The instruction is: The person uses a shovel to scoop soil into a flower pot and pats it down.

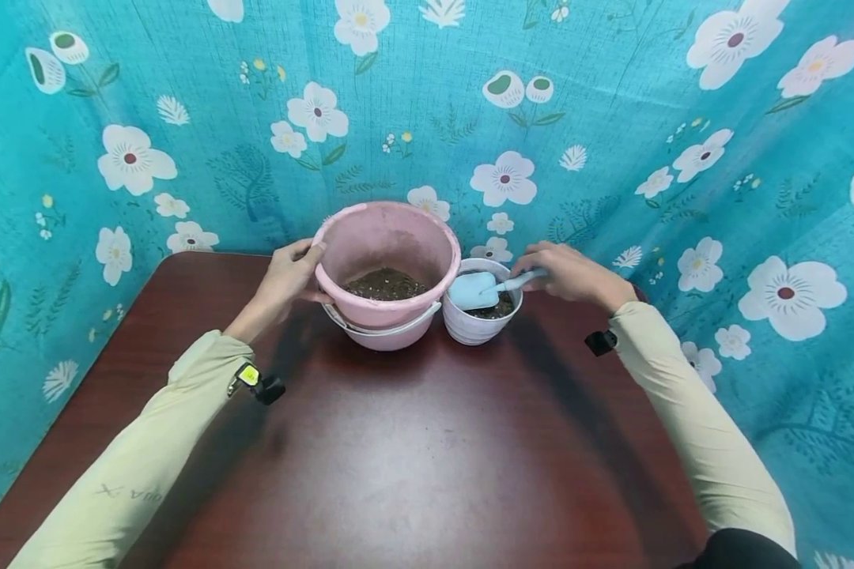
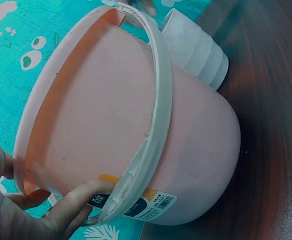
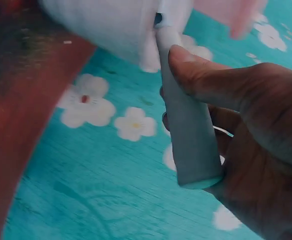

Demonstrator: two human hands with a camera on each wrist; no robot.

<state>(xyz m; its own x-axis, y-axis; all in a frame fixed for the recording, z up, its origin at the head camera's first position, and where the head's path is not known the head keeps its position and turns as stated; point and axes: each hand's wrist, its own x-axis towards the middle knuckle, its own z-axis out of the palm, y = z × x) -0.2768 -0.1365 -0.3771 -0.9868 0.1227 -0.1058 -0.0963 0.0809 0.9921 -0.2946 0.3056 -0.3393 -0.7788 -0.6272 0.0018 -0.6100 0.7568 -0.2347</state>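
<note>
A pink bucket (image 1: 391, 316) with dark soil (image 1: 387, 284) in its bottom stands toward the back of the table. My left hand (image 1: 289, 276) grips its rim at the left side; in the left wrist view the fingers (image 2: 78, 200) reach beside the white handle (image 2: 161, 100). Close to the bucket's right is a white ribbed pot (image 1: 473, 328), also holding soil. My right hand (image 1: 565, 273) holds a light blue trowel (image 1: 473, 291) by its handle (image 3: 188, 110), thumb along the top. The trowel's blade lies over the pot's mouth, and the soil under it is partly hidden.
The dark red wooden table (image 1: 427, 442) extends in front of the bucket and pot. A teal flowered curtain (image 1: 413, 103) hangs right behind them and along both sides. A printed label (image 2: 153, 205) is on the bucket's side.
</note>
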